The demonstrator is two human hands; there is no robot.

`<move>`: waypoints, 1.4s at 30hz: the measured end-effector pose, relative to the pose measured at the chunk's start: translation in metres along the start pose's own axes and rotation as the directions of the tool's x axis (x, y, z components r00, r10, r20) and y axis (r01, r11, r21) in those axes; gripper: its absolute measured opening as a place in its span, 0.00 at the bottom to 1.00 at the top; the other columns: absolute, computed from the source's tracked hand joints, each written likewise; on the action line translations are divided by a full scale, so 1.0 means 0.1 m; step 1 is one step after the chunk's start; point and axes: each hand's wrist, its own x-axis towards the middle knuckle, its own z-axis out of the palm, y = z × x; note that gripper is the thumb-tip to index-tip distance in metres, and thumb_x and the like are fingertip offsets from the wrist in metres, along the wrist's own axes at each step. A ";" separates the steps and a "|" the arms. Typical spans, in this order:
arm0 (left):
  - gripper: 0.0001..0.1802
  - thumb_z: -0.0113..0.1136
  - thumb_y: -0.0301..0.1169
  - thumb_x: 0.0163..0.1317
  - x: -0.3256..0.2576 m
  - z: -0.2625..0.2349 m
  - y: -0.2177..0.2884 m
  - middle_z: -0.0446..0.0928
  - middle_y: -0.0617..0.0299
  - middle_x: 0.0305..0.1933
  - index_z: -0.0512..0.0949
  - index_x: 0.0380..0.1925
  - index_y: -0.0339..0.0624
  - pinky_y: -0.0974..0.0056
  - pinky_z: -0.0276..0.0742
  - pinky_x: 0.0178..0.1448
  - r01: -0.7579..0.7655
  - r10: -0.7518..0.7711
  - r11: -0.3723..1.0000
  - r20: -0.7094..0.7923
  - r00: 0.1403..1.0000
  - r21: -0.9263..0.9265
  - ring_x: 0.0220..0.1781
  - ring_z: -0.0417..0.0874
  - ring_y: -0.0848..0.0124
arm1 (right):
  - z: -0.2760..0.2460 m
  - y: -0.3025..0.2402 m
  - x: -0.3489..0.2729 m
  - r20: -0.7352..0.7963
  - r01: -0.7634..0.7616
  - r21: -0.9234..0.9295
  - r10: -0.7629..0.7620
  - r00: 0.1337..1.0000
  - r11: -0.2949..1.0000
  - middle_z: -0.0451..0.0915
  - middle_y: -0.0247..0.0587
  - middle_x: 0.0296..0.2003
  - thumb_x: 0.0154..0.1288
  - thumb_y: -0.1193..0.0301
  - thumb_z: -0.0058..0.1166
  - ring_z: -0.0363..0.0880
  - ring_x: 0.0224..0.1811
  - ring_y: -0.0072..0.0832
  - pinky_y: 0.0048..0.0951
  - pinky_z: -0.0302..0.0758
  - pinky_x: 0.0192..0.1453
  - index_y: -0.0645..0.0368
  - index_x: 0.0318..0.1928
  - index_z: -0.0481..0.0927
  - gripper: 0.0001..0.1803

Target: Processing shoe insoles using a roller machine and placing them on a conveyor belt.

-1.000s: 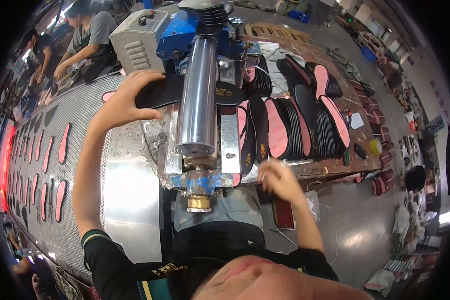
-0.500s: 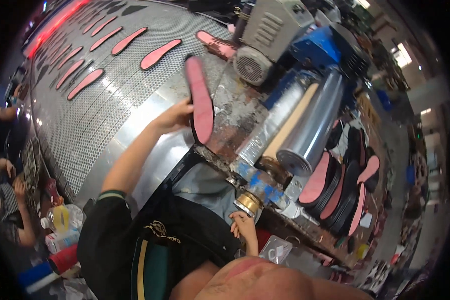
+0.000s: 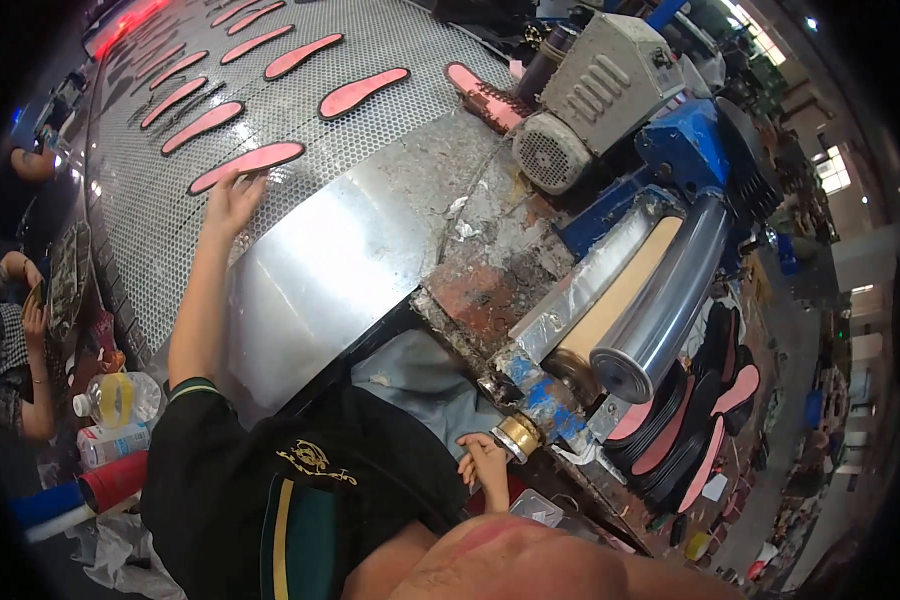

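Observation:
A pink insole with a black rim [image 3: 260,160] lies at an angle over the near part of the perforated metal surface. My left hand [image 3: 232,203] reaches out to it and grips its near edge, the fingertips partly hidden at the rim. Low in the middle, beside a brass-coloured fitting [image 3: 519,436], hangs my right hand [image 3: 485,465]. Its fingers are loosely bent and a little apart, and I see nothing in them. Beyond the left hand, more pink insoles [image 3: 364,93] lie spaced out in rows on the perforated surface.
A roller machine with a shiny cylinder [image 3: 660,310] and a grey motor [image 3: 552,152] stands to the right. Stacked pink and black insoles [image 3: 678,435] lie past it. Plastic bottles [image 3: 118,400] stand at lower left, near another person's arm [image 3: 36,335].
My left hand has carried the insole leftward from beside the machine onto the perforated surface and turned it from upright to nearly crosswise. The view has shifted; my right hand stays by the fitting.

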 end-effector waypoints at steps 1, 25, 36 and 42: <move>0.22 0.48 0.30 0.69 0.02 -0.08 0.09 0.73 0.42 0.53 0.61 0.57 0.26 0.54 0.80 0.57 -0.002 0.005 0.998 -0.056 0.998 0.065 0.53 0.78 0.49 | 0.02 -0.02 -0.02 -0.012 -0.007 -0.009 0.007 1.000 1.000 0.77 0.42 0.15 0.75 0.63 0.44 0.70 0.07 0.22 0.19 0.62 0.08 0.62 0.43 0.77 0.15; 0.15 0.49 0.34 0.71 -0.66 1.21 -2.19 0.63 0.52 0.20 0.68 0.26 0.36 0.60 0.64 0.29 -0.632 0.062 0.122 0.630 0.774 0.765 0.22 0.64 0.66 | 0.41 -0.13 -0.10 -0.333 0.208 0.026 -0.188 0.924 0.978 0.74 0.35 0.11 0.69 0.63 0.52 0.65 0.07 0.17 0.23 0.58 0.11 0.63 0.37 0.80 0.14; 0.16 0.53 0.38 0.69 -0.78 1.24 -2.16 0.75 0.52 0.22 0.72 0.25 0.40 0.56 0.69 0.31 -0.701 -0.103 -0.186 0.696 0.711 0.689 0.26 0.77 0.54 | 0.54 -0.32 -0.25 -0.383 0.177 -0.148 -0.221 0.897 0.973 0.75 0.34 0.11 0.69 0.60 0.52 0.67 0.07 0.18 0.23 0.62 0.14 0.62 0.37 0.82 0.16; 0.15 0.55 0.37 0.68 -0.76 1.27 -2.17 0.75 0.52 0.22 0.72 0.25 0.39 0.57 0.70 0.31 -0.712 -0.098 -0.172 0.708 0.700 0.681 0.25 0.76 0.55 | 0.64 -0.40 -0.25 -0.521 0.221 -0.199 -0.294 0.801 0.955 0.74 0.34 0.12 0.70 0.65 0.51 0.68 0.08 0.18 0.23 0.61 0.14 0.62 0.36 0.82 0.14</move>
